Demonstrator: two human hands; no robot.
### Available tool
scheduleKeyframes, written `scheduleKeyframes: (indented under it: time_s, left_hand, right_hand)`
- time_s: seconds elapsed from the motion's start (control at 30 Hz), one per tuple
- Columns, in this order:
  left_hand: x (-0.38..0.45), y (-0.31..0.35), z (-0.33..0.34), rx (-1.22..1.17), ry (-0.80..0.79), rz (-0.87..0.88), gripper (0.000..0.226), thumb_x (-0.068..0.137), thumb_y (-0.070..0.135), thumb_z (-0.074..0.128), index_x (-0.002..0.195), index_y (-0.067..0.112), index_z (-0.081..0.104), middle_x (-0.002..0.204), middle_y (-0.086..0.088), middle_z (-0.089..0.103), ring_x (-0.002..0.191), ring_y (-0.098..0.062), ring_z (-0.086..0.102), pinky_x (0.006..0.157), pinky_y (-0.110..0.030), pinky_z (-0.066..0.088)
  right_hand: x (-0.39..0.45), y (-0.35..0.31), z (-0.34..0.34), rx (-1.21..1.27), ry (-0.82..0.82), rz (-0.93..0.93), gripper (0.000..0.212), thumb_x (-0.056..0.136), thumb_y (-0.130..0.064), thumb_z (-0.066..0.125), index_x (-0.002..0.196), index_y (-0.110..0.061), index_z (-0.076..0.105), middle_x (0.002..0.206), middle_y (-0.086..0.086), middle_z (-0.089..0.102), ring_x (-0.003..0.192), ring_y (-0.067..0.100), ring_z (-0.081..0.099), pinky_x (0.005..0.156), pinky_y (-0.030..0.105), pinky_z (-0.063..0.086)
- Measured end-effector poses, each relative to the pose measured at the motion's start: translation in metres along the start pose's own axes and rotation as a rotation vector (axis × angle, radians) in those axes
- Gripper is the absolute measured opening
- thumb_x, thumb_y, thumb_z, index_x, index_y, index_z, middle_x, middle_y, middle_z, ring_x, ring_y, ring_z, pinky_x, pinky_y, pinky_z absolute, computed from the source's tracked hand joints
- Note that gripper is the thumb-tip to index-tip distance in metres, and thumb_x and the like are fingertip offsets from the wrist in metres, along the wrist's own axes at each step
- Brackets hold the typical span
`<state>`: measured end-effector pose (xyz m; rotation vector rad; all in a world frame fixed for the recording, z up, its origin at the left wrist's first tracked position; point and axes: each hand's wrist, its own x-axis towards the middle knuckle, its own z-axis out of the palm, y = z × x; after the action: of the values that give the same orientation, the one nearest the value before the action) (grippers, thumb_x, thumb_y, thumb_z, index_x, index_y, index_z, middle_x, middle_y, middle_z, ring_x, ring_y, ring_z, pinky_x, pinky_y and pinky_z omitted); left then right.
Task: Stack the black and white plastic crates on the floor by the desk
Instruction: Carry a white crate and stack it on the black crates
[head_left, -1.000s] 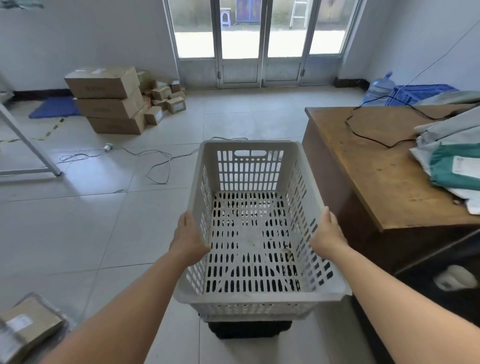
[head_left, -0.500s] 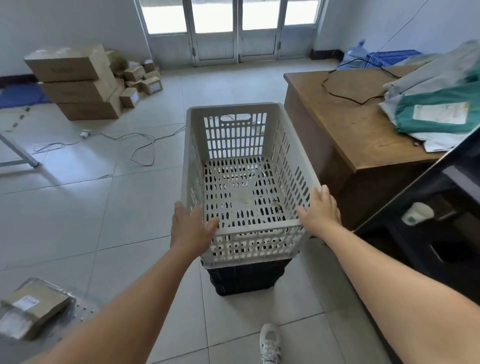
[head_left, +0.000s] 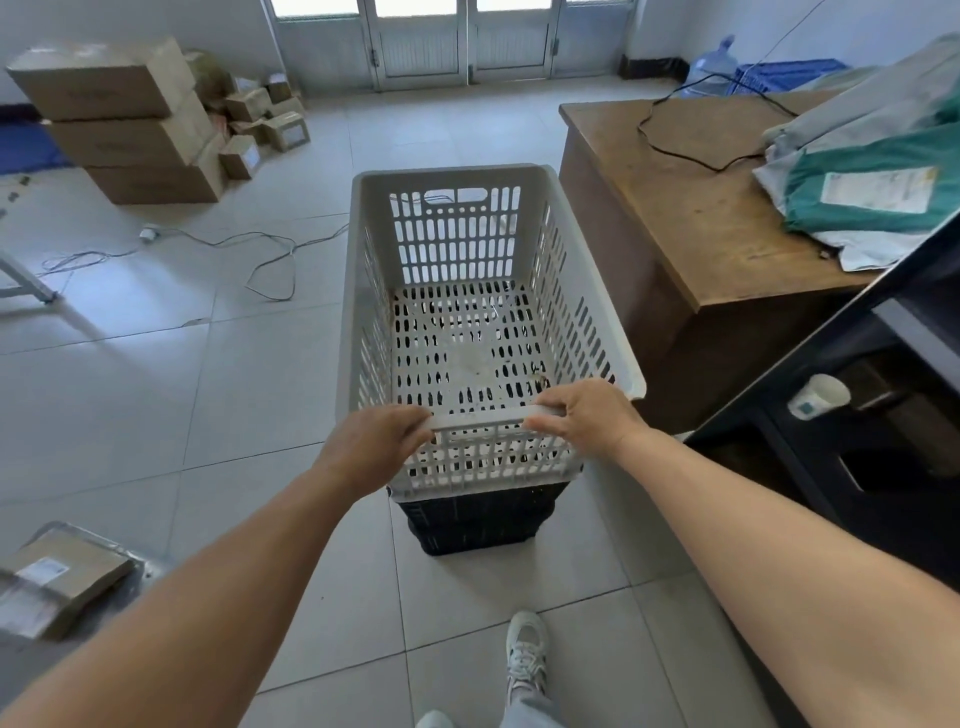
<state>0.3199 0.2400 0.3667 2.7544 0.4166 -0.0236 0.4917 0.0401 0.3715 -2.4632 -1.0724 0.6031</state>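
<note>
Both hands' grip closes over the white crate's (head_left: 470, 332) near rim, left hand (head_left: 371, 447) beside right hand (head_left: 589, 415); black crate (head_left: 478, 519) sits beneath.

The white crate (head_left: 470, 332), slotted on its walls and base, sits upright and empty, nested on top of the black crate (head_left: 480, 519). Only the lower part of the black one shows beneath it. The stack stands on the tiled floor (head_left: 171, 395) just beside the worktop (head_left: 696, 208).
</note>
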Motion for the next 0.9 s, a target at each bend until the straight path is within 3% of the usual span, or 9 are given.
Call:
scheduleKeyframes:
  time_s: [0.1,0.23,0.37,0.53,0.63,0.7,0.77,0.83,0.9]
  left_hand:
    - [0.003,0.002,-0.004,-0.001,0.088,0.02,0.031,0.097,0.033,0.046,0.098,0.01,0.067,0.086,-0.006,0.071,0.076,-0.022,0.066,0.069,-0.03,0.052]
    - [0.008,0.007,-0.007,-0.049,0.083,-0.014,0.03,0.096,0.031,0.048,0.1,0.007,0.068,0.088,-0.009,0.072,0.078,-0.024,0.067,0.075,-0.034,0.055]
    - [0.006,0.02,0.003,-0.146,0.086,-0.106,0.025,0.094,0.028,0.053,0.108,0.016,0.07,0.088,-0.004,0.074,0.075,-0.019,0.065,0.076,-0.026,0.049]
    - [0.007,0.017,0.001,-0.152,0.052,-0.131,0.026,0.095,0.03,0.051,0.101,0.015,0.071,0.081,-0.004,0.072,0.075,-0.022,0.065,0.061,-0.022,0.042]
    - [0.012,0.014,0.001,-0.17,0.066,-0.169,0.036,0.095,0.04,0.046,0.106,0.015,0.069,0.101,-0.005,0.069,0.099,-0.021,0.062,0.093,-0.037,0.047]
    - [0.02,0.011,0.002,-0.077,0.097,-0.354,0.053,0.095,0.043,0.044,0.14,0.015,0.043,0.15,-0.011,0.035,0.141,-0.025,0.027,0.117,-0.043,0.018]
    - [0.029,0.01,-0.001,-0.088,0.099,-0.549,0.072,0.093,0.035,0.05,0.149,0.008,0.014,0.158,-0.016,0.006,0.147,-0.031,0.004,0.119,-0.045,0.009]
    - [0.038,0.009,-0.004,-0.23,0.108,-0.663,0.077,0.089,0.02,0.056,0.148,0.004,0.008,0.154,-0.021,0.015,0.142,-0.037,0.019,0.116,-0.047,0.023]
    - [0.046,0.004,-0.009,-0.376,0.145,-0.785,0.071,0.087,0.005,0.053,0.145,0.002,0.013,0.144,-0.024,0.035,0.127,-0.04,0.042,0.098,-0.044,0.041]
  right_hand:
    - [0.004,0.0,-0.007,-0.013,0.029,-0.039,0.032,0.082,-0.052,0.061,0.076,-0.021,0.066,0.07,0.002,0.068,0.065,0.016,0.062,0.086,0.037,0.055]
    - [0.014,0.005,-0.012,-0.058,-0.003,-0.038,0.034,0.082,-0.053,0.062,0.089,-0.021,0.071,0.078,-0.002,0.072,0.072,0.014,0.065,0.081,0.032,0.054]
    - [0.012,0.015,0.006,0.073,0.086,0.016,0.031,0.079,-0.051,0.067,0.087,-0.022,0.072,0.072,-0.004,0.071,0.078,0.015,0.064,0.098,0.039,0.047]
    - [0.013,0.014,0.005,0.019,0.083,0.048,0.044,0.076,-0.066,0.058,0.089,-0.027,0.073,0.075,-0.008,0.071,0.086,0.018,0.063,0.098,0.042,0.045]
    - [0.016,0.009,-0.002,-0.051,0.066,0.05,0.051,0.078,-0.07,0.047,0.109,-0.036,0.069,0.113,-0.01,0.069,0.113,0.017,0.056,0.109,0.047,0.033]
    - [0.019,0.01,-0.009,-0.125,0.143,0.144,0.061,0.085,-0.064,0.044,0.136,-0.031,0.051,0.148,-0.004,0.043,0.139,0.02,0.033,0.117,0.047,0.02]
    - [0.024,0.016,-0.015,-0.19,0.185,0.297,0.072,0.09,-0.053,0.047,0.151,-0.023,0.024,0.161,0.003,0.015,0.148,0.024,0.009,0.119,0.045,0.008]
    - [0.031,0.023,-0.02,-0.116,0.212,0.459,0.081,0.091,-0.039,0.054,0.154,-0.015,0.008,0.162,0.009,0.0,0.149,0.028,0.001,0.119,0.044,0.008]
    - [0.041,0.031,-0.027,0.047,0.25,0.591,0.076,0.09,-0.022,0.057,0.151,-0.009,0.013,0.159,0.015,0.012,0.144,0.034,0.021,0.114,0.045,0.026]
